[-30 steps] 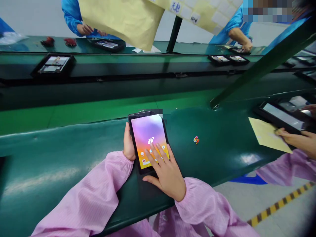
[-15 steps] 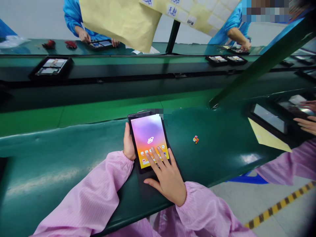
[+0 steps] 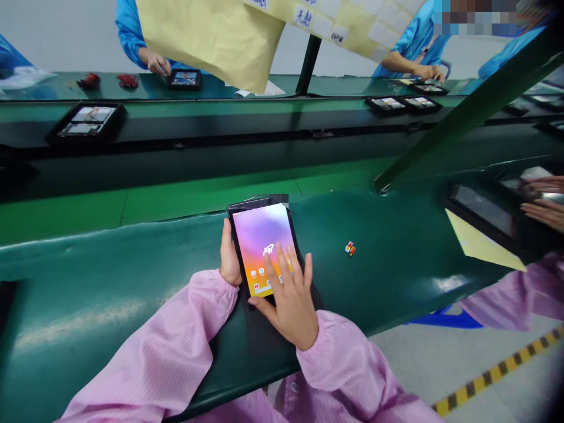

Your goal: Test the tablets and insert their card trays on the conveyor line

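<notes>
A tablet point(image 3: 259, 229) with its screen lit purple to orange lies tilted up over a dark mat point(image 3: 259, 329) on the green bench. My left hand point(image 3: 230, 258) grips its left edge, the fingers partly hidden behind the tablet. Over the lower right of the screen, my right hand point(image 3: 288, 294) is spread with its fingers apart; whether the fingertips touch the glass I cannot tell. A white logo and several app icons show around the fingers. To the right of the tablet lie a few small card-like pieces point(image 3: 350, 249), white, red and orange.
A co-worker's hands point(image 3: 546, 202) are at the right, near a dark framed device point(image 3: 482, 211) and a yellow sheet point(image 3: 484, 241). Beyond the bench, a conveyor point(image 3: 247, 129) carries open devices in black trays point(image 3: 86, 122). A green post point(image 3: 458, 111) slants up from the bench.
My right hand has moved up and left across the screen, now covering part of the logo. Across the conveyor, one co-worker's device has turned, with one hand no longer visible.
</notes>
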The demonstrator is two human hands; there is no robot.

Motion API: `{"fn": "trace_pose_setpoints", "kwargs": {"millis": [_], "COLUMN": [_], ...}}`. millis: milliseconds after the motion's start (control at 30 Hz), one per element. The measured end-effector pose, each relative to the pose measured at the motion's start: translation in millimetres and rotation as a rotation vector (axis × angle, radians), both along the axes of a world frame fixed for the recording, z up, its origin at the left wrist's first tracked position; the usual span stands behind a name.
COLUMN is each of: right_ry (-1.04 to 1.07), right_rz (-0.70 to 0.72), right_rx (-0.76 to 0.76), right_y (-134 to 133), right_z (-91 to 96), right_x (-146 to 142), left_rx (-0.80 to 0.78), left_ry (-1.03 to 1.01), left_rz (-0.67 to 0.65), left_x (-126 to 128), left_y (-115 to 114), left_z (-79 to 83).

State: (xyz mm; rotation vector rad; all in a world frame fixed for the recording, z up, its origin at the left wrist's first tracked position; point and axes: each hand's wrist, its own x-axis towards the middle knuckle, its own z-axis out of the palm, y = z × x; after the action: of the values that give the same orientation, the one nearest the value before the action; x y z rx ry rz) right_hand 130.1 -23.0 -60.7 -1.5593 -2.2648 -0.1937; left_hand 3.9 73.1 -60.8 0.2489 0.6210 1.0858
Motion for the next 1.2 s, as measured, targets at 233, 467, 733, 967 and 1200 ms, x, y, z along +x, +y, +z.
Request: {"fn": "trace_pose_setpoints", "kwargs": {"millis": [233,467,733,967,1200], "right_ry": [0.082,0.07,0.11,0.419,0.585], "right_rz": [-0.119,-0.014,0.022,-0.081,-0.023], "right_rx": [0.015,0.003,-0.046,-0.068,-0.277], "right_y": [-10,-12,-14,-11,-28], "right_z": [-5.7,-8.7,-11.1,-7.2,-30.5], "right_x": [-3,-5,-6,37,77], "left_rx": [0.02,0.014,0.008,-0.05,-0.288], "left_ry": [-0.023,0.012,0.032,0.101,0.692], "left_rz": [-0.007,0.013,-0.003,0.057,0.147], "left_x": [1,0,2,0,0], "left_y": [1,1,1,-10,-54], "left_z": [-2.8,-3.8,-0.1,10.6,3.5]}}
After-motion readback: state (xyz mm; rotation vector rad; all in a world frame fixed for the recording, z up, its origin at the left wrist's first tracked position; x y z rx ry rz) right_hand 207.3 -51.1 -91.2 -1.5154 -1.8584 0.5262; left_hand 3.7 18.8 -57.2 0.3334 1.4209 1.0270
